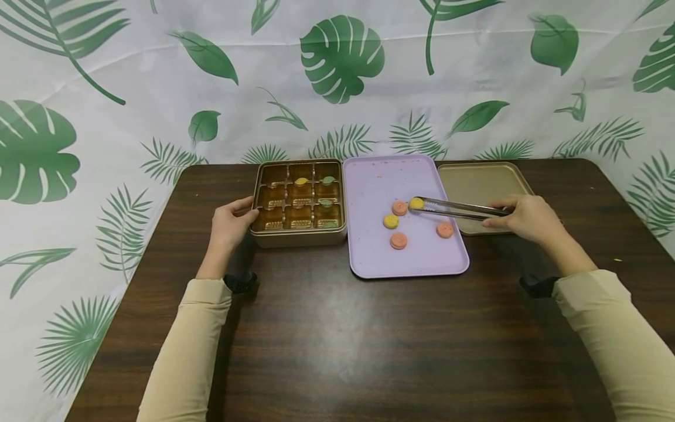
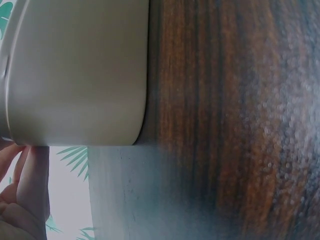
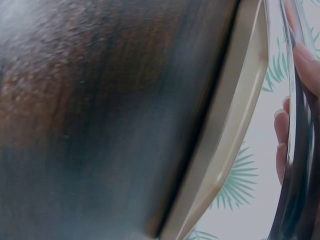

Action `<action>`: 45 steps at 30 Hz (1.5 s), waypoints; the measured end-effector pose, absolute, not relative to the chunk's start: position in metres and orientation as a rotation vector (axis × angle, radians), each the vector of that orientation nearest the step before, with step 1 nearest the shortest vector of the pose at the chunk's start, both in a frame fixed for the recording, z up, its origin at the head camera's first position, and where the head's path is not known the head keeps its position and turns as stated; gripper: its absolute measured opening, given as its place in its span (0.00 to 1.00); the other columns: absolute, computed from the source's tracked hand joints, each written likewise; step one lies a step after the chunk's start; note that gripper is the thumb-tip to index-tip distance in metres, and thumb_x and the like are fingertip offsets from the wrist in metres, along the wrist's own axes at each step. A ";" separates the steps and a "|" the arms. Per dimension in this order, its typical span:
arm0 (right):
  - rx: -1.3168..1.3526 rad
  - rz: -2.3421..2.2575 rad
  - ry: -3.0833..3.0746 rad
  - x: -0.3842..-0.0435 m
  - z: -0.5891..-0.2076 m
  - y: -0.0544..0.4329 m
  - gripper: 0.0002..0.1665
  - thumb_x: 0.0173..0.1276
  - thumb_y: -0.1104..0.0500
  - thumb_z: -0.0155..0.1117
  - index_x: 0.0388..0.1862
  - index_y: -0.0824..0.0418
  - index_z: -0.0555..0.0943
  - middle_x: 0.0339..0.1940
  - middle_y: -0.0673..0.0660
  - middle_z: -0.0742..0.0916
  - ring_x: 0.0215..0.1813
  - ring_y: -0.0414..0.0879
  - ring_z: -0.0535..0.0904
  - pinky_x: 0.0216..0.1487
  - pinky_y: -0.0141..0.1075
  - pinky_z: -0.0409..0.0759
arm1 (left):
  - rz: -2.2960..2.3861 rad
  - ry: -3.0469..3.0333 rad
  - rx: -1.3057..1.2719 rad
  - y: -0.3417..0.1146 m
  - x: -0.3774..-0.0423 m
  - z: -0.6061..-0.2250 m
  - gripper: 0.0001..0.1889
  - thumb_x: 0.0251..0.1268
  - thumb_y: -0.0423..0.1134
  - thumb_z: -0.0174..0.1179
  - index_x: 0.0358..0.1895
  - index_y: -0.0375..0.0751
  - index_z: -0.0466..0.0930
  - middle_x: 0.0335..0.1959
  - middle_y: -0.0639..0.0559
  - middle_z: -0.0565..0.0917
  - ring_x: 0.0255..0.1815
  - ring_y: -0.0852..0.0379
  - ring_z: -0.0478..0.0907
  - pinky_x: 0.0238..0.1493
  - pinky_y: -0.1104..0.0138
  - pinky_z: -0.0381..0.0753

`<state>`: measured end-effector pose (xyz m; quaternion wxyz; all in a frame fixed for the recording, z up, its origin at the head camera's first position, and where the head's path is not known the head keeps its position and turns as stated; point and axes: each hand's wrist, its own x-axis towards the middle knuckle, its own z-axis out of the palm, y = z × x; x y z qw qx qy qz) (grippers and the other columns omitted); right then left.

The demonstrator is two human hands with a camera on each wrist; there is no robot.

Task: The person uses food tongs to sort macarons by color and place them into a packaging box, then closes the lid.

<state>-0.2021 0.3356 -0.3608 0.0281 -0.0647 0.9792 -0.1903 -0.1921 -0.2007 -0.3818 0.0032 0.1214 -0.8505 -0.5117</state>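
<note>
My right hand (image 1: 529,218) grips metal tongs (image 1: 464,206), which reach left over a lilac tray (image 1: 406,264). Between the tong tips is a yellow macaron (image 1: 416,203), close over the tray. Near it lie another yellow macaron (image 1: 391,221) and three coral-pink macarons (image 1: 398,240). My left hand (image 1: 229,225) touches the left side of a gold tin (image 1: 297,237), its fingers against the wall near the rim. In the tin's divided insert, a yellow macaron (image 1: 301,181) stands in the middle column and green macarons (image 1: 328,180) in the right column.
A gold lid (image 1: 487,176) lies right of the lilac tray, beneath the tongs and right hand. The tray sits right beside the tin. All rest on a dark wood table (image 1: 337,340); behind it hangs a leaf-patterned white cloth (image 1: 337,117). Crumbs dot the tray's far end.
</note>
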 end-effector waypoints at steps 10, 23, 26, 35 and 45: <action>-0.224 -0.613 3.090 -0.207 -0.352 0.327 0.29 0.55 0.48 0.74 0.50 0.66 0.84 0.44 0.70 0.86 0.39 0.58 0.80 0.32 0.40 0.72 | -1.593 -2.678 0.383 -0.201 -0.192 -0.381 0.22 0.69 0.36 0.54 0.65 0.38 0.71 0.61 0.35 0.77 0.62 0.43 0.76 0.61 0.53 0.75; -0.207 -0.692 3.090 -0.216 -0.335 0.300 0.29 0.57 0.48 0.71 0.52 0.66 0.82 0.47 0.70 0.85 0.47 0.60 0.79 0.41 0.50 0.73 | -1.588 -2.677 0.396 -0.201 -0.191 -0.379 0.22 0.69 0.36 0.54 0.65 0.38 0.72 0.61 0.35 0.77 0.62 0.43 0.76 0.62 0.53 0.75; -0.222 -0.716 3.114 -0.219 -0.331 0.290 0.28 0.56 0.49 0.72 0.51 0.66 0.83 0.47 0.69 0.86 0.46 0.59 0.79 0.40 0.48 0.73 | -1.583 -2.682 0.397 -0.201 -0.191 -0.379 0.22 0.69 0.36 0.54 0.66 0.38 0.71 0.61 0.35 0.77 0.62 0.43 0.76 0.62 0.53 0.75; -0.235 -0.719 3.098 -0.229 -0.319 0.254 0.30 0.57 0.49 0.72 0.55 0.63 0.82 0.52 0.70 0.84 0.47 0.61 0.80 0.42 0.50 0.75 | -1.575 -2.689 0.390 -0.200 -0.191 -0.378 0.22 0.70 0.36 0.54 0.66 0.38 0.71 0.61 0.35 0.77 0.62 0.43 0.76 0.62 0.53 0.75; -0.277 -0.827 2.994 -0.232 -0.309 0.209 0.27 0.59 0.51 0.71 0.55 0.62 0.82 0.52 0.67 0.84 0.49 0.58 0.78 0.43 0.47 0.73 | -1.572 -2.691 0.367 -0.201 -0.191 -0.381 0.23 0.70 0.35 0.53 0.67 0.38 0.70 0.61 0.35 0.77 0.62 0.42 0.76 0.60 0.53 0.76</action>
